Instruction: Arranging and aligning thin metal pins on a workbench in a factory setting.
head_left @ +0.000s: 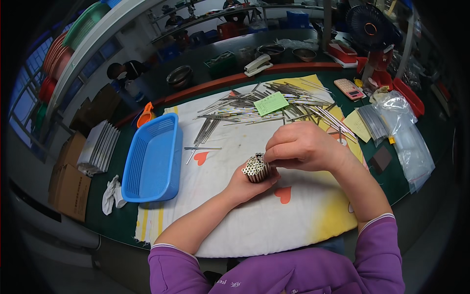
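Note:
A bundle of thin metal tubes (255, 167) stands in the grip of my left hand (240, 185), its open round ends facing up. Curled over the right edge of that bundle is my right hand (297, 147), fingertips pinched together at the tube ends. What the pinch holds, if anything, is hidden behind my fingers. Beyond both hands lies a loose, spread-out pile of metal tubes (240, 109), with a green paper slip (271, 103) on top. Two stray tubes (202, 148) rest crossed, left of the pile.
A white cloth (220, 220) with red hearts covers the green table. To the left stand a blue plastic basket (152, 161) and a cardboard box (73, 191). On the right are a pink calculator (349, 89), plastic bags (409, 142) and a fan (369, 29). Metal bowls (179, 76) sit farther back.

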`<control>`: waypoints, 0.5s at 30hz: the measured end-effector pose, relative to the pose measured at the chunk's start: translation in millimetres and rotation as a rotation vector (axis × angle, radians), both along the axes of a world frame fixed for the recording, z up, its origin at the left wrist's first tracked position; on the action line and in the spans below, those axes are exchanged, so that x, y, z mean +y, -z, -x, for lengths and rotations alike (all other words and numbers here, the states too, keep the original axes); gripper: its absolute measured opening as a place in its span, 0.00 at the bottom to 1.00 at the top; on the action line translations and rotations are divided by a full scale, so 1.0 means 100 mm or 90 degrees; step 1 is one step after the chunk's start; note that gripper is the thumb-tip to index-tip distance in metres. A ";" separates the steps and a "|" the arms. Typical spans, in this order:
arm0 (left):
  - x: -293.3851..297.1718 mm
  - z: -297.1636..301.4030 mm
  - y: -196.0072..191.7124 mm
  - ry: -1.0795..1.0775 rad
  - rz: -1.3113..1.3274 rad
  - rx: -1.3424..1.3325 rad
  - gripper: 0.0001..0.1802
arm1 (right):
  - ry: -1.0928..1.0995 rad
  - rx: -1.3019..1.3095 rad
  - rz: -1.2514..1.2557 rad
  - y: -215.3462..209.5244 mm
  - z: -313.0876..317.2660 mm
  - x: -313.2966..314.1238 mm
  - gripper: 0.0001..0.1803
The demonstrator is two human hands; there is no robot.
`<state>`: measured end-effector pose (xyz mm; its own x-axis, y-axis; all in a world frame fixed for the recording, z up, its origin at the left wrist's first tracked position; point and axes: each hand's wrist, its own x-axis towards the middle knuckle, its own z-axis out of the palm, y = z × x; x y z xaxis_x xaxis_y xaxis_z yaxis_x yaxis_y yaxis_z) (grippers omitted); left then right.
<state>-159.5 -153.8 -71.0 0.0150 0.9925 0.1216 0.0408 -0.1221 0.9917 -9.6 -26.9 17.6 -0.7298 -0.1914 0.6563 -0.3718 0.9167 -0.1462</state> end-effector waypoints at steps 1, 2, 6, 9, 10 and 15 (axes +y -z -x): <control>0.00 0.00 -0.01 0.000 0.006 -0.010 0.12 | 0.003 0.001 0.000 0.00 0.00 0.01 0.11; 0.00 -0.01 -0.01 0.000 0.006 -0.010 0.12 | 0.003 0.001 0.000 0.00 0.00 0.01 0.11; -0.01 -0.01 0.00 0.002 0.006 -0.052 0.14 | 0.011 -0.055 0.042 -0.03 0.00 -0.01 0.11; -0.01 -0.01 0.00 0.007 0.007 -0.043 0.14 | 0.008 -0.064 0.065 -0.06 -0.01 -0.03 0.10; -0.01 -0.01 0.01 0.008 0.009 -0.033 0.14 | 0.011 -0.074 0.077 -0.07 -0.02 -0.04 0.10; 0.00 -0.01 0.03 0.018 0.000 -0.024 0.13 | 0.073 -0.084 0.267 -0.22 -0.13 -0.10 0.08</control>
